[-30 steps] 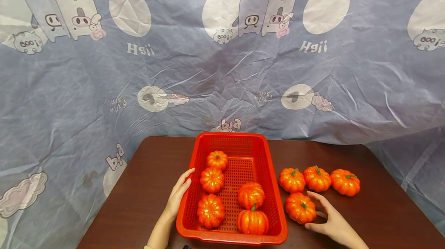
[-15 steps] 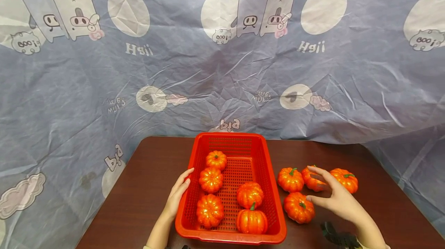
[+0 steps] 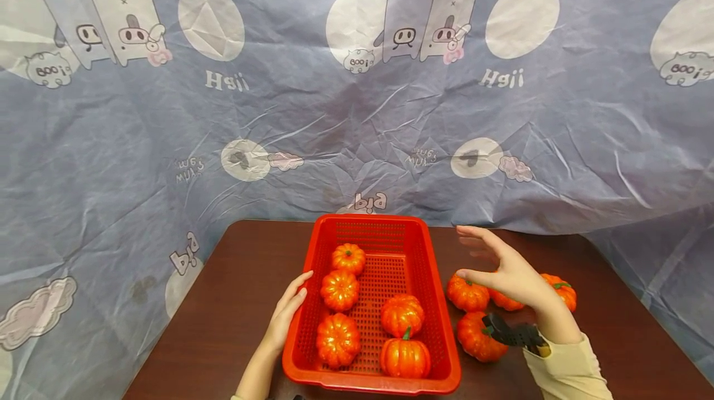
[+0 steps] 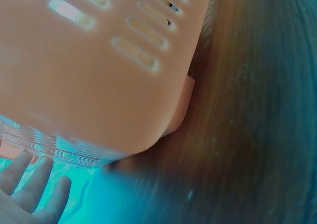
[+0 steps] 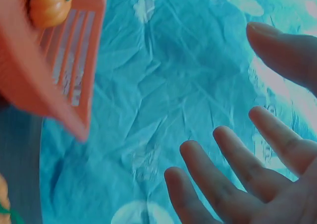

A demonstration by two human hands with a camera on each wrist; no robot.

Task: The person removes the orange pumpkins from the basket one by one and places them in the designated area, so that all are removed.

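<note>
- A dark reddish-brown desk with a wood-like surface carries everything; a creased grey-blue cloth, printed with pale circles, cartoon pigs and lettering, hangs behind it and down at both sides.
- A red plastic rectangular basket with slotted, perforated walls stands upright on the desk, its long sides running away from the person.
- Five glossy orange ribbed pumpkins lie inside the basket: a far-left pumpkin, a middle-left pumpkin, a near-left pumpkin, a right-side pumpkin and a near-right pumpkin, the last with its green stem up.
- Four more of the kind rest on the desk to the basket's right: three in a back row, namely a row-left pumpkin, a partly hidden row-middle pumpkin and a row-right pumpkin, with a front pumpkin nearer the person.
- The left hand lies along the basket's left side, fingers extended and slightly apart, their tips at the rim.
- The right hand hovers over the back row with fingers spread and the thumb well apart from them, holding nothing; a black wrist device and a cream sleeve show behind it.
</note>
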